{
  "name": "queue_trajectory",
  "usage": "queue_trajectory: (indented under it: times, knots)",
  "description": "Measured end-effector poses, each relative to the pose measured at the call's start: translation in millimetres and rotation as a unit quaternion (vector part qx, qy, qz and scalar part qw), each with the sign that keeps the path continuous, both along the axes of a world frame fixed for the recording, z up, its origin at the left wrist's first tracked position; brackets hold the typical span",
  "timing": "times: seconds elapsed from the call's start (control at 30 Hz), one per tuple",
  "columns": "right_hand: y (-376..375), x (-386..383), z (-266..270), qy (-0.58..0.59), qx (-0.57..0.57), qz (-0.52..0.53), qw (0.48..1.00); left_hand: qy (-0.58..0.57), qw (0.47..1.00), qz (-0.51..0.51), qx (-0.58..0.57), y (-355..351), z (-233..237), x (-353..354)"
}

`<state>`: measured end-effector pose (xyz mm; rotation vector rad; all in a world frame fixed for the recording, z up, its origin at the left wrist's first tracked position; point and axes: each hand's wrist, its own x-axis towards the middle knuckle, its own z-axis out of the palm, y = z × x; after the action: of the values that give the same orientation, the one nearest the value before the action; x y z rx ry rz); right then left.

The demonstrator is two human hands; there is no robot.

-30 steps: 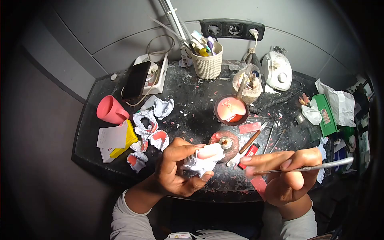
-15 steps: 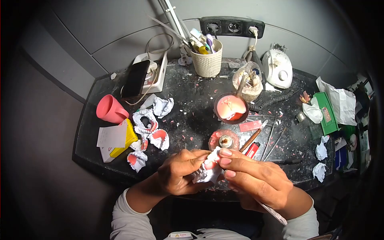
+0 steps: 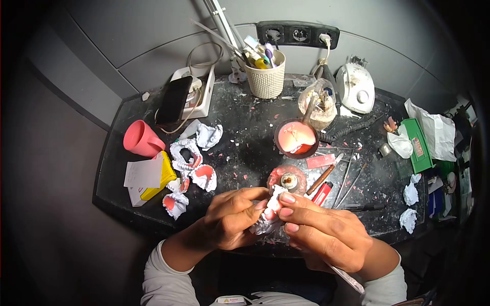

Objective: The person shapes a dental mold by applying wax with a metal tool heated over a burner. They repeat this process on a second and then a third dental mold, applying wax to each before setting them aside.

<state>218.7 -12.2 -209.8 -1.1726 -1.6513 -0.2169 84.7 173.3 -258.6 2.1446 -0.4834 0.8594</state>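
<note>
A white plaster dental cast (image 3: 264, 226) with pink wax on it is held up between both hands, near the front edge of the bench. My left hand (image 3: 229, 217) grips it from the left, thumb pressed near the pink part. From the right, the fingertips of my right hand (image 3: 332, 232) are closed on the cast's upper side. A slim tool (image 3: 349, 279) is tucked in that same hand; its pale handle sticks out below the palm and its tip is hidden. Just beyond the cast stands a small spirit burner (image 3: 289, 181) with a pink-stained body.
A pan of pink wax (image 3: 296, 137) sits behind the burner. To its right lie a pink wax strip (image 3: 320, 161), a brown-handled knife (image 3: 321, 179), a red lighter (image 3: 322, 194) and metal instruments. More casts (image 3: 205, 178), a pink cup (image 3: 140, 138) and a phone (image 3: 174, 100) are left.
The cast has tilted slightly between my hands, and my left fingers have shifted a little around it. Both hands keep their hold; the bench items stay put.
</note>
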Motion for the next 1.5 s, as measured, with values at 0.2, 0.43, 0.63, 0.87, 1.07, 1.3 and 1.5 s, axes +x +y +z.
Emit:
queue_trajectory:
  times: [0.2, 0.43, 0.63, 0.87, 1.07, 1.3, 1.5]
  knots:
    - [0, 0, 1, 0.000, -0.001, -0.010, 1.000, -0.006, 1.000, -0.008, -0.004, 2, 1, -1]
    - [-1, 1, 4, 0.012, -0.011, -0.005, 1.000, 0.011, 0.999, -0.019, -0.038, 4, -3, -2]
    - [-3, 0, 7, 0.021, -0.022, -0.011, 0.999, 0.010, 0.998, -0.033, -0.057, 4, -11, -2]
    - [-11, 6, 23, 0.100, -0.071, -0.029, 0.992, -0.059, 0.997, 0.035, -0.022, 1, 11, 8]
    - [-8, 5, 22, 0.157, -0.087, -0.002, 0.984, -0.012, 0.998, 0.042, -0.048, 2, 19, 4]
    - [-7, 7, 24, 0.140, -0.098, 0.002, 0.985, -0.008, 0.999, 0.037, -0.026, 3, 23, 4]
    - [-4, 5, 19, 0.136, -0.088, -0.007, 0.987, -0.004, 0.999, 0.029, -0.038, 3, 22, 3]
